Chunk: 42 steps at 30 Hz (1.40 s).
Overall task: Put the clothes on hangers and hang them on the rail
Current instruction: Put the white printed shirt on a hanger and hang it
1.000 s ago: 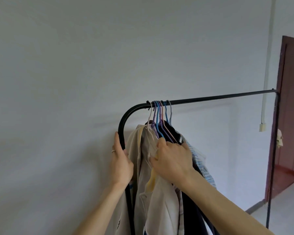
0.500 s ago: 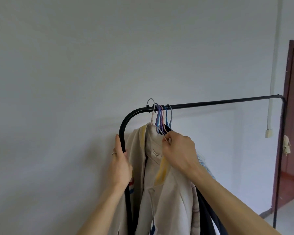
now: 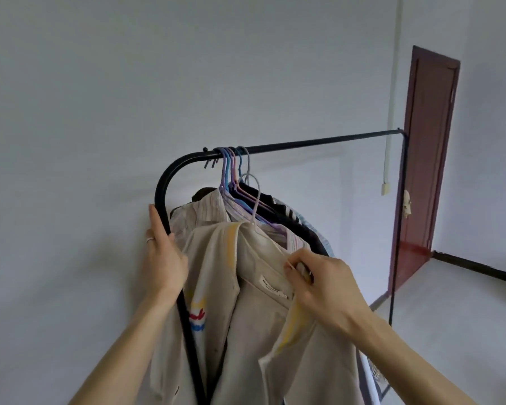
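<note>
- Five or so coloured hangers are already hooked on the rail, bunched at its left corner where the bar curves down into the upright. Their clothes, a striped shirt and darker garments, are packed close together.
- One beige shirt is the piece in hand. It sits on a pale hanger whose hook floats free below the bar, just in front of the hung cluster and touching no part of the rail.
- The right hand carries it, fingers curled in a pinch on the hanger's shoulder and the collar beside the neck label.
- The left hand grips the rail's left upright. Its fingers lie up the outer side of the post and its thumb crosses the front, which appears to be steadying the frame.
- Judged from this, the shirt is dressed on its hanger and the step under way is hooking it onto the bar.
- The next move seems to call for raising the hanger until the hook's mouth clears the bar, then lowering it over. The long bare stretch towards the right end, near the door, offers easier room than the crowded corner.
- The hook should face the bar squarely, or it may snag a neighbouring hook. The open shirt front may also slide off if the hanger tilts.
</note>
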Each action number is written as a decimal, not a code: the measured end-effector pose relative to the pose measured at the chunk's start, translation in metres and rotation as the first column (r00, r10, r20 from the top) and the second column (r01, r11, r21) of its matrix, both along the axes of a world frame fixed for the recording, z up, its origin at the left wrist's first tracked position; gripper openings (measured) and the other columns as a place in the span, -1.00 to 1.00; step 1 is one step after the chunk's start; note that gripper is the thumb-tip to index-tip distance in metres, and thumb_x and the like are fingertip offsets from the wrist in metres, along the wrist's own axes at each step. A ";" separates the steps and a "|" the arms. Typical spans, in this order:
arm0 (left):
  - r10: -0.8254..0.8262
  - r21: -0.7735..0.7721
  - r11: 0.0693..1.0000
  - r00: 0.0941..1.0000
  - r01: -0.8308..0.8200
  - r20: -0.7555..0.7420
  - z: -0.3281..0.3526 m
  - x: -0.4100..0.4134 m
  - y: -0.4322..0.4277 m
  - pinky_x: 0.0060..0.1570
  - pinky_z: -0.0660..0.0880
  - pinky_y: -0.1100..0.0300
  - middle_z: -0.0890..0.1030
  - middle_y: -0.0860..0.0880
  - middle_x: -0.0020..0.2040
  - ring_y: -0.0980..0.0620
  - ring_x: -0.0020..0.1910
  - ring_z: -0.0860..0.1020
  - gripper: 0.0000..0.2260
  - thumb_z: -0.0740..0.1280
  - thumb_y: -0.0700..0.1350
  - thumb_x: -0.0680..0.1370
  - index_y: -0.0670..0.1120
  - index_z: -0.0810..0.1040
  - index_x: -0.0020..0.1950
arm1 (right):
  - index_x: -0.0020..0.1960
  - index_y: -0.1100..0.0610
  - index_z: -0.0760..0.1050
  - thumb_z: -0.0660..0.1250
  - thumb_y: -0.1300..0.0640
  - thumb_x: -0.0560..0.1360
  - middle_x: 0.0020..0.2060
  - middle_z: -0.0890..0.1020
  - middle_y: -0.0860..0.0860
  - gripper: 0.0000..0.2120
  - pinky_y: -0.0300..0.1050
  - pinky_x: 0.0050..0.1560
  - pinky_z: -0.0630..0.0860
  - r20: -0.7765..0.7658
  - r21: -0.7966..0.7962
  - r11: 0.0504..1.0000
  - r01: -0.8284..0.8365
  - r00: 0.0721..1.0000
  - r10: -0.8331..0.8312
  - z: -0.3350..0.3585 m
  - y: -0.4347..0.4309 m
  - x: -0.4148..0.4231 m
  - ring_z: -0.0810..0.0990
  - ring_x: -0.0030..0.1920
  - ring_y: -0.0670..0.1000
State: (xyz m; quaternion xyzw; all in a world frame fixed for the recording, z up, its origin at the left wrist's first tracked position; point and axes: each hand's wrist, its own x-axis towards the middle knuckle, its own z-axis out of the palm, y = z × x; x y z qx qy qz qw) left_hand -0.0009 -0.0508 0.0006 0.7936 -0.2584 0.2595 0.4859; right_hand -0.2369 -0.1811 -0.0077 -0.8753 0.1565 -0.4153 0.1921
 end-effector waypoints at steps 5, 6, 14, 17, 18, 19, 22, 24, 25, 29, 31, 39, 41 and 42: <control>0.013 0.058 0.998 0.995 -0.019 0.102 -0.027 -0.032 0.002 0.40 0.21 -0.14 0.07 -0.18 0.58 -0.25 0.48 0.17 -0.34 0.25 -0.12 0.59 -0.07 -0.02 0.61 | -0.08 -0.06 0.50 0.28 0.02 0.56 -0.34 0.55 -0.16 -0.94 -0.13 -0.24 0.47 -0.131 0.051 0.991 -0.127 0.982 0.133 -0.053 0.003 -0.028 0.51 -0.26 -0.07; -0.033 0.137 0.991 0.982 0.007 0.187 -0.041 -0.042 0.004 0.43 0.17 -0.12 0.05 -0.12 0.59 -0.20 0.51 0.14 -0.37 0.25 -0.01 0.59 -0.02 0.07 0.60 | -0.06 -0.06 0.51 0.28 0.01 0.56 -0.32 0.55 -0.16 -0.94 -0.15 -0.25 0.47 -0.166 0.072 0.986 -0.148 0.973 0.158 -0.067 0.002 -0.041 0.52 -0.26 -0.07; -0.640 0.777 0.511 0.766 0.368 0.058 -0.159 -0.172 -0.003 -0.15 0.44 0.31 0.57 0.15 -0.13 0.13 -0.12 0.57 -0.55 0.01 0.39 0.56 0.13 0.54 0.00 | -0.08 -0.13 0.54 0.42 0.06 0.52 -0.25 0.56 -0.27 -0.90 -0.38 -0.30 0.37 -0.306 0.253 0.968 -0.011 0.948 0.090 -0.183 -0.013 -0.191 0.52 -0.29 -0.19; -0.619 0.745 0.513 0.785 0.427 -0.024 -0.191 -0.224 -0.007 -0.57 0.20 0.36 0.53 0.09 -0.34 0.11 -0.33 0.53 -0.57 0.09 0.32 0.57 0.02 0.49 -0.18 | -0.08 -0.15 0.54 0.49 0.02 0.44 -0.25 0.55 -0.26 -0.85 -0.41 -0.29 0.36 -0.279 0.289 0.954 0.084 0.960 0.000 -0.203 -0.027 -0.236 0.51 -0.28 -0.22; -0.584 0.706 0.526 0.805 0.474 -0.105 -0.202 -0.240 -0.008 -0.55 0.27 0.32 0.51 0.07 -0.37 0.08 -0.31 0.52 -0.58 0.10 0.33 0.56 0.01 0.44 -0.20 | -0.07 -0.15 0.54 0.49 -0.02 0.42 -0.25 0.54 -0.29 -0.84 -0.42 -0.28 0.35 -0.266 0.285 0.951 0.120 0.963 -0.042 -0.211 -0.032 -0.248 0.50 -0.27 -0.25; -0.557 0.661 0.546 0.812 0.515 -0.173 -0.209 -0.247 -0.006 -0.52 0.29 0.30 0.47 0.06 -0.41 0.06 -0.31 0.49 -0.58 0.10 0.34 0.54 0.01 0.37 -0.22 | -0.05 -0.16 0.53 0.50 -0.04 0.40 -0.24 0.53 -0.32 -0.81 -0.40 -0.27 0.36 -0.257 0.270 0.949 0.162 0.962 -0.091 -0.214 -0.035 -0.252 0.49 -0.25 -0.27; -0.535 0.599 0.583 0.814 0.549 -0.226 -0.232 -0.274 -0.009 -0.45 0.30 0.14 0.36 0.05 -0.51 0.04 -0.46 0.36 -0.61 0.06 0.37 0.49 0.07 0.24 -0.26 | 0.06 -0.10 0.54 0.54 -0.02 0.37 -0.19 0.51 -0.32 -0.70 -0.27 -0.24 0.46 -0.271 0.257 0.919 0.299 0.935 -0.229 -0.242 -0.040 -0.270 0.51 -0.20 -0.23; -0.512 0.575 0.588 0.812 0.569 -0.280 -0.244 -0.282 -0.009 -0.44 0.28 0.10 0.42 0.07 -0.47 0.08 -0.51 0.34 -0.65 0.08 0.37 0.48 0.12 0.24 -0.29 | 0.13 0.01 0.55 0.55 0.03 0.37 -0.09 0.56 -0.15 -0.63 -0.14 -0.22 0.55 -0.292 0.226 0.896 0.382 0.904 -0.312 -0.263 -0.039 -0.278 0.60 -0.20 -0.07; -0.494 0.556 0.599 0.812 0.577 -0.310 -0.248 -0.285 -0.008 -0.45 0.27 0.10 0.43 0.08 -0.46 0.09 -0.51 0.35 -0.63 0.10 0.37 0.48 0.10 0.24 -0.30 | 0.14 0.05 0.55 0.54 0.07 0.37 -0.03 0.57 -0.05 -0.63 -0.09 -0.21 0.57 -0.310 0.228 0.878 0.422 0.886 -0.346 -0.273 -0.037 -0.282 0.63 -0.21 -0.01; -0.458 0.482 0.634 0.796 0.605 -0.396 -0.263 -0.288 0.002 -0.43 0.35 0.01 0.35 0.00 -0.52 0.05 -0.52 0.35 -0.52 0.14 0.36 0.48 -0.06 0.28 -0.28 | 0.12 0.02 0.52 0.44 0.17 0.42 0.01 0.62 -0.02 -0.71 -0.05 -0.15 0.58 -0.405 0.290 0.808 0.513 0.831 -0.382 -0.292 -0.029 -0.291 0.66 -0.14 0.12; -0.469 0.464 0.617 0.771 0.636 -0.432 -0.269 -0.289 0.008 -0.42 0.34 0.00 0.33 0.01 -0.53 0.07 -0.54 0.33 -0.53 0.18 0.34 0.49 -0.05 0.26 -0.29 | 0.09 -0.03 0.53 0.36 0.20 0.48 -0.05 0.66 -0.06 -0.77 -0.09 -0.17 0.54 -0.403 0.325 0.798 0.508 0.838 -0.369 -0.292 -0.023 -0.289 0.65 -0.16 0.11; -0.516 0.438 0.585 0.730 0.682 -0.447 -0.271 -0.293 0.026 -0.47 0.22 0.22 0.43 0.10 -0.45 0.04 -0.49 0.38 -0.74 0.16 0.29 0.53 0.20 0.31 -0.27 | -0.14 -0.08 0.55 0.31 0.15 0.48 -0.30 0.62 -0.19 -0.87 -0.25 -0.19 0.48 -0.272 0.499 0.824 0.270 0.951 -0.147 -0.250 0.020 -0.239 0.58 -0.21 -0.12; -0.526 0.408 0.613 0.734 0.677 -0.429 -0.266 -0.284 0.032 -0.47 0.23 0.22 0.41 0.10 -0.47 0.05 -0.51 0.36 -0.69 0.18 0.28 0.54 0.13 0.29 -0.28 | -0.14 -0.02 0.57 0.34 0.09 0.46 -0.23 0.59 -0.17 -0.95 -0.21 -0.14 0.45 -0.167 0.324 0.926 0.193 0.975 -0.145 -0.243 0.025 -0.225 0.52 -0.16 -0.10; -0.527 0.389 0.622 0.731 0.680 -0.433 -0.264 -0.281 0.035 -0.46 0.24 0.21 0.39 0.08 -0.48 0.06 -0.52 0.34 -0.65 0.18 0.28 0.54 0.08 0.28 -0.29 | -0.11 0.01 0.57 0.32 0.01 0.48 -0.16 0.57 -0.14 -0.91 -0.17 -0.09 0.43 -0.165 0.222 0.959 0.174 0.976 -0.139 -0.245 0.022 -0.220 0.49 -0.11 -0.06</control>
